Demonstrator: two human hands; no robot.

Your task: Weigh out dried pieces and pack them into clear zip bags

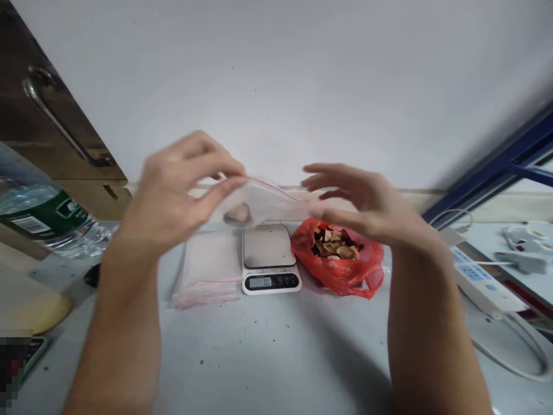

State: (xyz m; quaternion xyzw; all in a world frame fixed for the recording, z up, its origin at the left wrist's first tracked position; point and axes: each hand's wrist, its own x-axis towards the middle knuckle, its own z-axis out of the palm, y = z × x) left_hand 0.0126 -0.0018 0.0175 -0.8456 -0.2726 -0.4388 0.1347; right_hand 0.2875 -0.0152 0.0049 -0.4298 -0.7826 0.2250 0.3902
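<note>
My left hand (185,184) pinches one end of a clear zip bag (272,204) with a red seal line, held up above the scale. A brownish piece (237,213) shows in the bag's lower left. Beside the bag's other end is my right hand (358,202), blurred, fingers spread and thumb close to the plastic; whether it touches is unclear. Below stands a small digital scale (270,248) with a bare plate, its display reading 0.0. Left of it lies a stack of zip bags (209,265). An open red plastic bag (345,276) holds dried brown slices (334,245) to the right.
A large water bottle (47,207) leans in at the left, near a wooden door with a metal handle (60,124). On the right lie a white power strip (488,282) with cables and a blue metal frame (488,161). A white wall rises behind the table.
</note>
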